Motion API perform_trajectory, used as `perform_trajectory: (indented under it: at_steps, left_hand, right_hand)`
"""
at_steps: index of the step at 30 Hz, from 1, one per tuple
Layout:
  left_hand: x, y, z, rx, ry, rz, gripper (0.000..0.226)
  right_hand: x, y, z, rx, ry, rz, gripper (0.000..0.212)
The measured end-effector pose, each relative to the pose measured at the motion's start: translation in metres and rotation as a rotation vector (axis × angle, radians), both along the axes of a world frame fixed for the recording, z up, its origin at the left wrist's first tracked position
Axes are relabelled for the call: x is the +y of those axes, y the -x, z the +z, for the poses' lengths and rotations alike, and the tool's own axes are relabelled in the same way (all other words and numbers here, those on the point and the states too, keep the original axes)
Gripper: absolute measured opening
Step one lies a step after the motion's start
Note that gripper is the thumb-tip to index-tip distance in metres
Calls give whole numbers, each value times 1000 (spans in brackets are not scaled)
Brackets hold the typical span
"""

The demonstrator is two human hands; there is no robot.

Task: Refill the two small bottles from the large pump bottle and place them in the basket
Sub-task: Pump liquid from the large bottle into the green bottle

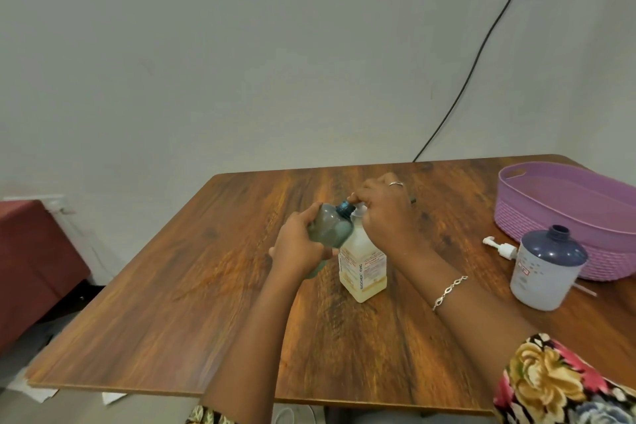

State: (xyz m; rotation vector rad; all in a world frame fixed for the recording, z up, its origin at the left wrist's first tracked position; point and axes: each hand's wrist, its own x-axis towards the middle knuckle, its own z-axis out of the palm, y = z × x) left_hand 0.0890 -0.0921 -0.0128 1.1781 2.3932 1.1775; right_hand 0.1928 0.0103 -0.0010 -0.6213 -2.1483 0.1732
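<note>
Teal translucent small bottle (328, 227) sat gripped in left hand (297, 248); right hand (385, 213) fingers curled over head of cream plastic pump bottle (363, 268). Slow, aligned strokes advised.

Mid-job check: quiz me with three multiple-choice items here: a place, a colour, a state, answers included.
1. Where does the white-and-blue bottle stand? A in the basket; B on the table beside the basket; C on a shelf.
2. What colour is the basket? A purple; B green; C red.
3. How is the teal bottle held? A upright on the table; B lying in the basket; C tilted, neck at the large bottle's top.
Answers: 1 B, it stands outside the basket wall. 2 A, its wall is purple. 3 C, the left hand grips it tilted while the right hand holds the large bottle's top.
</note>
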Motion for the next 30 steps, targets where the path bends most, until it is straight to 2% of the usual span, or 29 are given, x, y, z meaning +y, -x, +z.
perform_trajectory:
  at_steps: [5, 9, 13, 20, 24, 30]
  left_hand:
    - [-4, -3, 0, -7, -10, 21, 91]
    - [0, 0, 11, 58, -9, 23, 90]
    - [4, 1, 5, 42, 7, 11, 92]
    - [0, -1, -4, -17, -36, 21, 92]
    - [1, -1, 8, 31, -23, 30, 91]
    - [1, 3, 1, 68, 11, 22, 93]
  right_hand:
    - [1, -1, 0, -61, -35, 9, 22]
    - [15, -2, 20, -145, -1, 72, 27]
    - [7, -5, 9, -10, 55, 42, 25]
    - [5, -4, 1, -19, 104, 51, 26]
    - [12, -3, 23, -90, 125, 86, 28]
    - [-3, -1, -1, 62, 142, 38, 29]
